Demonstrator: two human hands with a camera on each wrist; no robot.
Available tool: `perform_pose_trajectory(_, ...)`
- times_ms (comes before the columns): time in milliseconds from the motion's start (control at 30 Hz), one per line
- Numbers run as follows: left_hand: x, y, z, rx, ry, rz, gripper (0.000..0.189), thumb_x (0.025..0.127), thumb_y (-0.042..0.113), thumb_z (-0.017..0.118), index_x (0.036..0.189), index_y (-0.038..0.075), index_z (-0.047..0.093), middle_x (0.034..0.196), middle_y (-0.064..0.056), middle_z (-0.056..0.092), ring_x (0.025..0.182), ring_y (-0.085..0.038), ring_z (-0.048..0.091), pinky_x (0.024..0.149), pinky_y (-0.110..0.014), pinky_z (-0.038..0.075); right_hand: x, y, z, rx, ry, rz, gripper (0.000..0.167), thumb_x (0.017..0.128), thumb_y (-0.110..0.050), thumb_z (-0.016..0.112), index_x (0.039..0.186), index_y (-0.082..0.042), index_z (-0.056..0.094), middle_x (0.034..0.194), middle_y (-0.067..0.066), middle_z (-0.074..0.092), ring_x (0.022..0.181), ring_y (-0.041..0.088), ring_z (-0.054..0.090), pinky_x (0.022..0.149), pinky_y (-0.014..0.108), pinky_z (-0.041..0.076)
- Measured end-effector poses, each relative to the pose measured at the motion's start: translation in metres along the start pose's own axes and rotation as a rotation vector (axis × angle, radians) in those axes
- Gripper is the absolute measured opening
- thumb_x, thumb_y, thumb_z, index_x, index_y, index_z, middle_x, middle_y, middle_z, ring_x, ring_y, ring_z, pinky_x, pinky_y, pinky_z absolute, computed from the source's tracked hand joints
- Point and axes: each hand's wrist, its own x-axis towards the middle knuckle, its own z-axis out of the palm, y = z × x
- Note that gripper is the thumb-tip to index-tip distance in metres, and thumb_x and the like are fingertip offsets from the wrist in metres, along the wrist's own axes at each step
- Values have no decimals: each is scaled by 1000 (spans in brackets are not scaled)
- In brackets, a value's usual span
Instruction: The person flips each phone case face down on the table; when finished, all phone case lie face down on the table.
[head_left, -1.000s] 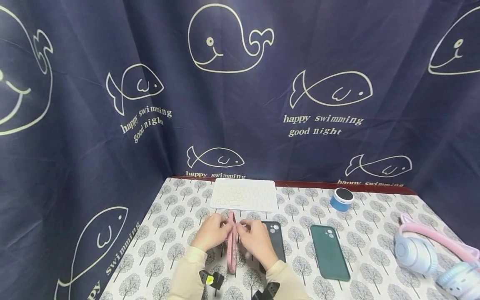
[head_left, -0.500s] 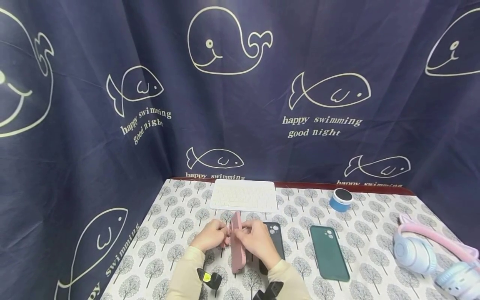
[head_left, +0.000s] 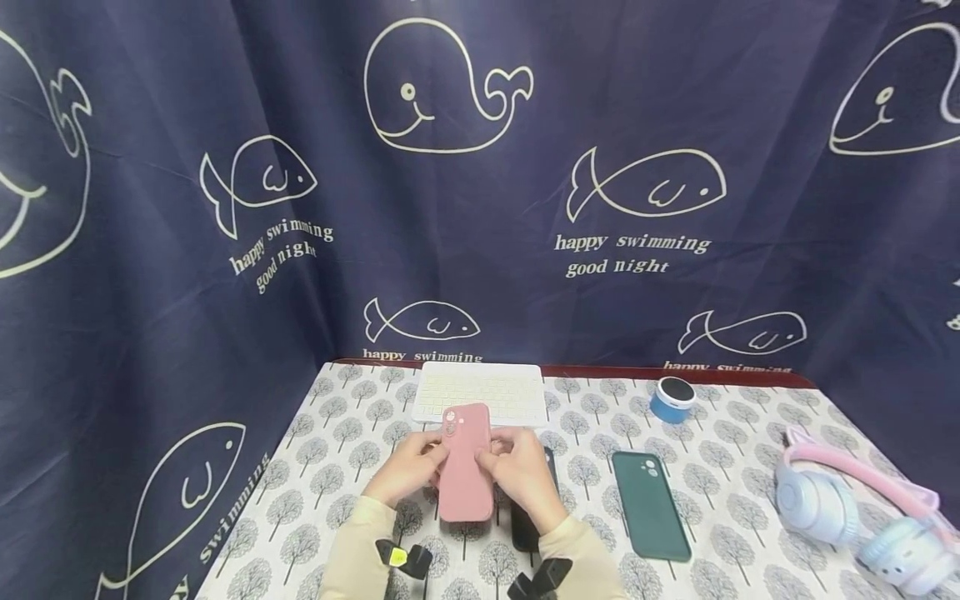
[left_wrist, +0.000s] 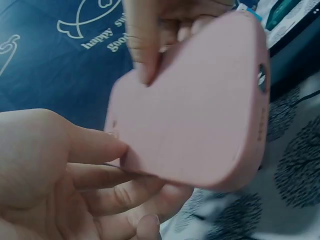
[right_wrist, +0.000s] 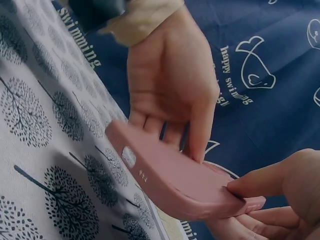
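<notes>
A pink phone case is held up over the table between both hands, its back with the camera cutouts facing me. My left hand pinches its left edge. In the left wrist view, that thumb lies on the back of the case and the fingers curl underneath. The right hand grips the opposite edge, thumb on the back. Light shows through the port hole in the end of the case in the right wrist view. A black phone case lies partly hidden under the right hand and forearm.
Behind the hands lies a white keyboard. To the right are a dark green phone case, a blue round speaker and headphones with a pink band. A navy curtain hangs beyond the table's far edge.
The pink case was edge-on between the hands; it has turned so its back faces me, and is tipped up a little. Both hands still hold it. The view has shifted slightly.
</notes>
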Motion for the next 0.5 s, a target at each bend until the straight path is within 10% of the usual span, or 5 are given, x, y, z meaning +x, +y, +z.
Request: perform_pose_trajectory(500,-12,10,-8,85,19,-50,17,94,2,60,102,-12,63,74,-10,61,54,-22,64,59,-45,58,-2,14,17,-236,52,1,56,69,-25,88,115,1,69,60,-5,54,48,8,48,43,25,40)
